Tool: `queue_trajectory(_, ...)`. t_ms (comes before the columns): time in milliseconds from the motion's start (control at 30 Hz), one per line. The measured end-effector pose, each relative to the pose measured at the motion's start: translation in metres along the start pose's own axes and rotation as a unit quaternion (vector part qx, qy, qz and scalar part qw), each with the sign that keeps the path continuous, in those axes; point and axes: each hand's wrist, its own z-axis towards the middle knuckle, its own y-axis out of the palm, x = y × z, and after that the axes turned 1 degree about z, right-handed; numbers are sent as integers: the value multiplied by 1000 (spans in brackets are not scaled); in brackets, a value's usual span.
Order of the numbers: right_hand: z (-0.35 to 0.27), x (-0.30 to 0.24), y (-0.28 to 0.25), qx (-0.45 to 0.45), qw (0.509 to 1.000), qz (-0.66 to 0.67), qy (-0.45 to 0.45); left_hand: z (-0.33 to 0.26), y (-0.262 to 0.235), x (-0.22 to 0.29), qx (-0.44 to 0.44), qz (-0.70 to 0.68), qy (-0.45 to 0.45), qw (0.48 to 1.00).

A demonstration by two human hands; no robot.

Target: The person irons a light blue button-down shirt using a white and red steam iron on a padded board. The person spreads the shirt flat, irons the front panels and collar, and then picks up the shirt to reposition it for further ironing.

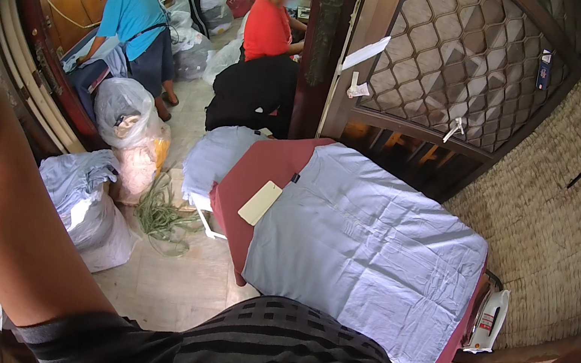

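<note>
Neither of my hands shows. My bare left arm rises along the left edge, bent at the elbow, and my right arm is bent at the lower right rim. In front of me a light blue garment [373,233] lies spread over a maroon-covered ironing board [283,156], creased in places, with a small dark label at its far left edge. A cream rectangular card [260,202] rests across the garment's left edge and the board cover. At the board's right end stands a white clothes iron [488,321], tilted up on its side.
More light blue fabric [222,159] is heaped behind the board's left end. Green strips [167,214] lie tangled on the floor beside plastic bags of cloth [104,228]. Beyond the doorway, a person in blue [135,12] bends over fabric; another wears red [269,30]. A lattice gate [453,63] stands behind.
</note>
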Motion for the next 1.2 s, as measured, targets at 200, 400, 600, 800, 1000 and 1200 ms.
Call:
queue_trajectory(200, -38, 10, -65, 41, 998, -40, 41, 78, 54, -52, 23, 24, -37, 999)
queue_trajectory(400, -83, 4, -129, 93, 990, -77, 74, 119, 92, -85, 33, 51, -99, 993)
queue_trajectory(600, -115, -23, -173, 140, 984, -103, 42, 117, 79, -86, 80, 38, -106, 990)
queue_trajectory(800, -139, -63, -209, 189, 973, -117, -57, 76, 26, -36, 174, -48, -19, 983)
queue_trajectory(1000, -177, -83, -237, 258, 953, -79, -140, -6, -34, 43, 270, -159, 101, 944)
queue_trajectory(1200, -283, -28, -200, 432, 902, 2, -1, -69, -26, 79, 363, -418, 196, 809)
